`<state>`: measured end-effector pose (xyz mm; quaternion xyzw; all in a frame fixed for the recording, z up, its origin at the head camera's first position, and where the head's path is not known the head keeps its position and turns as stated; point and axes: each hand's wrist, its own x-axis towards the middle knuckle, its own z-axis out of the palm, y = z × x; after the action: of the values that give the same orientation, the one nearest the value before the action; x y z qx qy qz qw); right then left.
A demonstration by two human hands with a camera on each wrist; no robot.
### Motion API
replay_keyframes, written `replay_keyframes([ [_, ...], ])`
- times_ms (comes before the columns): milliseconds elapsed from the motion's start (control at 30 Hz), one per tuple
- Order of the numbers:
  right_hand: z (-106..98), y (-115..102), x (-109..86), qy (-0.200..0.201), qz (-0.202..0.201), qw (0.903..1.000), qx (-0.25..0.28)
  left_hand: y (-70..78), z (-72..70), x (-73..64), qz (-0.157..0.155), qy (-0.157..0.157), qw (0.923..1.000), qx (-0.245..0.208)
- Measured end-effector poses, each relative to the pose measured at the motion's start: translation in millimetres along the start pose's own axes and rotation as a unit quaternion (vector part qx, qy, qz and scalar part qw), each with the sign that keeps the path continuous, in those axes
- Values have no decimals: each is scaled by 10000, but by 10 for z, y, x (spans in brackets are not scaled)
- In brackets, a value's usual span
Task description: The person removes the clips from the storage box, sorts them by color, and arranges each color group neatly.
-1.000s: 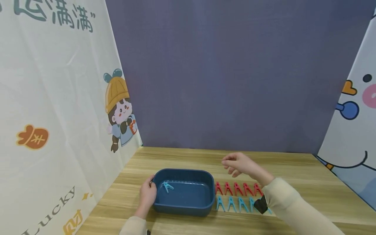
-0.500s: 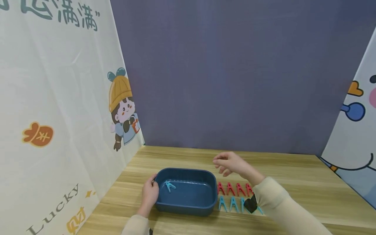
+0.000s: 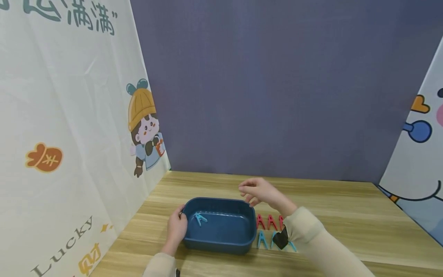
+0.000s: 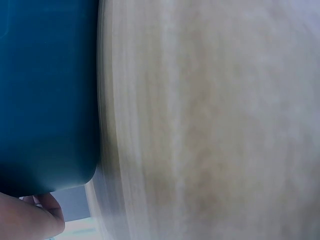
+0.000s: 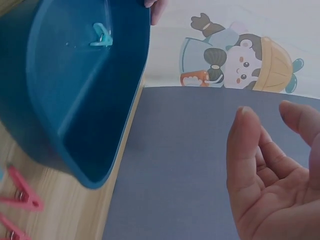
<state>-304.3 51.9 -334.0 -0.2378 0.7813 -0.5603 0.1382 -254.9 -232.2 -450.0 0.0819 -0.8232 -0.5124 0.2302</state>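
My left hand (image 3: 175, 230) grips the left rim of a dark blue plastic bin (image 3: 216, 248), thumb over the edge; in the left wrist view its fingers (image 4: 49, 204) are at the bin's corner. Inside the bin, toward the left, lies one light blue clothespin (image 3: 199, 219). My right hand (image 3: 264, 193) hovers above the bin's back right corner. Seen from the right wrist, its thumb and index finger are spread apart and hold nothing. Beside the bin's right wall are red clothespins (image 3: 260, 222) in a row, with light blue clothespins (image 3: 262, 240) in a nearer row.
The right sleeve (image 3: 306, 229) and a black heart-shaped patch (image 3: 280, 239) hide part of both rows. A wooden tabletop (image 3: 360, 219) ends at a grey-purple backdrop (image 3: 263, 96). White printed sheets (image 3: 86, 127) hang along the sides.
My right hand has moved left, from above the red clothespins to the bin's back right corner. The left hand keeps its grip on the bin. The head view has turned slightly left.
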Motion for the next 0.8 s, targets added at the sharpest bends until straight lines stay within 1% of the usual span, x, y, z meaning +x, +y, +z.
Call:
replay_keyframes([
  [133, 62, -20, 60, -30, -4, 10000, 82, -6, -1, 2, -22, -16, 10000, -22],
  [167, 79, -22, 78, -33, 1, 9999, 105, -8, 0, 0, -4, 0, 10000, -19],
  [200, 97, -21, 98, -31, 17, 9999, 123, -12, 8, -2, 24, 102, 9999, 49],
  [367, 191, -22, 194, -46, 38, 9997, 242, -13, 15, 0, 33, 157, 9998, 69],
  [400, 210, -22, 211, -50, 48, 9996, 263, -14, 15, 2, 26, 159, 9998, 69],
  [433, 229, -22, 226, -63, 56, 9995, 293, -15, 10, 7, -5, 70, 10000, 3],
  [667, 354, 0, 328, -229, 75, 9985, 501, -22, 19, 23, 169, 217, 9996, 19],
  [800, 438, 1, 381, -308, 27, 9981, 541, -34, 16, 25, 153, 200, 9997, 15],
])
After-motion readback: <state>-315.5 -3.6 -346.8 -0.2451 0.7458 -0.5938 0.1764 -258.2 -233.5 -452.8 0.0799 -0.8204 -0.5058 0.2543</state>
